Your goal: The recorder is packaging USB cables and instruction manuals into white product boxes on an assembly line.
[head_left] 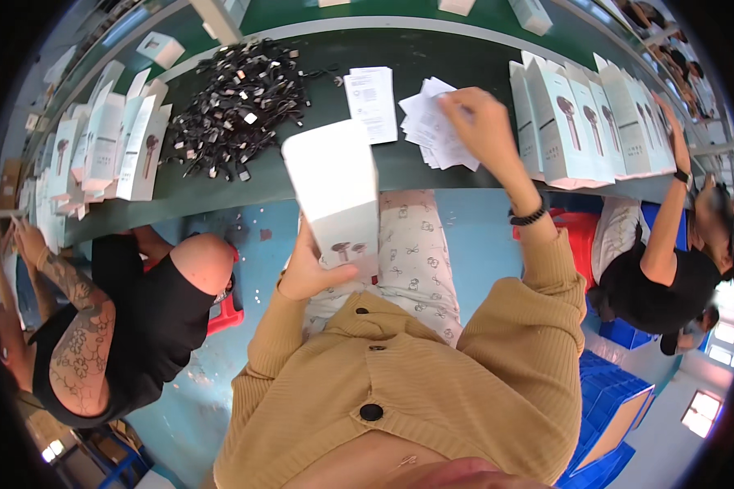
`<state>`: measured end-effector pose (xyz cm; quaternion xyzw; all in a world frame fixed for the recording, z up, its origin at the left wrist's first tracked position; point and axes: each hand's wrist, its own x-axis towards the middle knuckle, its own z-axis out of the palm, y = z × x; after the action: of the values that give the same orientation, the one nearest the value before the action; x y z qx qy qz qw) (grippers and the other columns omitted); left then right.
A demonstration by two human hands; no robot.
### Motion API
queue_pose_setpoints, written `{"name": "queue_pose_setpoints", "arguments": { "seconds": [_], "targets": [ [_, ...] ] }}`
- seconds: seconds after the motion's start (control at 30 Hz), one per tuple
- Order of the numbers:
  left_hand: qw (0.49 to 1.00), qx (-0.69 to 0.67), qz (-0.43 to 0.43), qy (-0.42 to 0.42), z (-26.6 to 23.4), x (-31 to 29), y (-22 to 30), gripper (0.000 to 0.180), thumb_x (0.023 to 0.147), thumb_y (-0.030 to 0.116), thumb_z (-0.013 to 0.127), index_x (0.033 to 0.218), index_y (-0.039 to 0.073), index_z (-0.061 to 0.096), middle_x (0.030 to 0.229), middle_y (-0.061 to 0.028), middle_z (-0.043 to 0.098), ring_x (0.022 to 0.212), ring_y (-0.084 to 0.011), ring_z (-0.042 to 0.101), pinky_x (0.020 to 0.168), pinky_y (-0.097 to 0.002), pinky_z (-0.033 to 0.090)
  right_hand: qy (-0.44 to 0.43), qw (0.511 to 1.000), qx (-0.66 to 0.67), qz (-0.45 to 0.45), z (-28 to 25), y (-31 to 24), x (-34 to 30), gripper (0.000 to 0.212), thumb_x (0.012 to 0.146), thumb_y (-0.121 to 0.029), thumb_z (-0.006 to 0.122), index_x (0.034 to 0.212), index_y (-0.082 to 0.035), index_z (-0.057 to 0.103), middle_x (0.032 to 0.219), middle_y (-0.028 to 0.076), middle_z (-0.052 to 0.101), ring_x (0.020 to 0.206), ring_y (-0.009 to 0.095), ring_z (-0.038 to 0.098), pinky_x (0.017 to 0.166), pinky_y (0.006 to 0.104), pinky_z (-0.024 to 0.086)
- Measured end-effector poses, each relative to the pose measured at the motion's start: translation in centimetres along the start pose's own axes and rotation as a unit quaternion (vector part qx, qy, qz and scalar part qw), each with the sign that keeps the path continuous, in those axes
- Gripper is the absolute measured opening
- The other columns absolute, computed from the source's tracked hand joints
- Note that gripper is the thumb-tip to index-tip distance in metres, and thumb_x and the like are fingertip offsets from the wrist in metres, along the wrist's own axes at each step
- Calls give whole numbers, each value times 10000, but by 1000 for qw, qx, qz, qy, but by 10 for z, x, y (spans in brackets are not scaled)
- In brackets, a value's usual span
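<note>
My left hand (314, 265) is closed around the lower part of a white carton (347, 220), which has a picture of a brown handheld device on its side. The carton tilts upward over my lap, its top flap (326, 143) raised. Over a fanned pile of printed paper leaflets (432, 134), my right hand (481, 122) reaches with bent fingers, the tips pinched at a sheet's upper edge. A neater stack of leaflets (372, 106) lies just left of that pile.
A big heap of black cables (240, 102) covers the dark green table (326, 49) at left. Rows of similar cartons stand at the left (143, 147) and right (567, 122). Co-workers sit on both sides, one with a tattooed arm (81, 350). Blue crates (612, 407) stand behind right.
</note>
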<state>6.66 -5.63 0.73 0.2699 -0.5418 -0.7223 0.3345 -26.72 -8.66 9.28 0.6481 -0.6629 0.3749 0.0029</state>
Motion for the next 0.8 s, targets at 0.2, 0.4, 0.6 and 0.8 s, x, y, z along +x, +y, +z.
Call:
{"name": "queue_pose_setpoints", "arguments": {
  "seconds": [0.2,0.4,0.6,0.8],
  "targets": [
    [992,126,16,21,7,11,19,934,491,237,935,1210,59,366,1201,-97,510,1138,-213,504,961,-350,403,86,929,343,107,-82,-57,11,233,927,-207,604,987,7,676,796,9,630,593,83,526,528,204,389],
    [974,160,158,-27,4,25,24,781,557,199,904,1125,91,378,1245,-160,539,1141,-254,540,947,-376,423,-96,918,385,5,-113,-106,4,299,945,-203,536,968,73,649,881,126,662,633,125,552,549,233,428],
    [934,270,234,-27,-6,33,32,734,558,143,881,1093,106,379,1271,-172,549,1152,-349,530,964,-425,415,-224,865,437,-103,-107,-121,8,252,826,-118,611,850,130,653,802,214,655,633,228,597,547,293,454],
    [910,325,258,-14,-18,42,41,746,539,144,883,1096,121,387,1272,-141,553,1188,-361,494,989,-450,381,-295,829,432,-197,-109,-128,32,284,790,-176,684,847,101,674,795,199,661,618,263,612,540,313,478]
  ]
}}
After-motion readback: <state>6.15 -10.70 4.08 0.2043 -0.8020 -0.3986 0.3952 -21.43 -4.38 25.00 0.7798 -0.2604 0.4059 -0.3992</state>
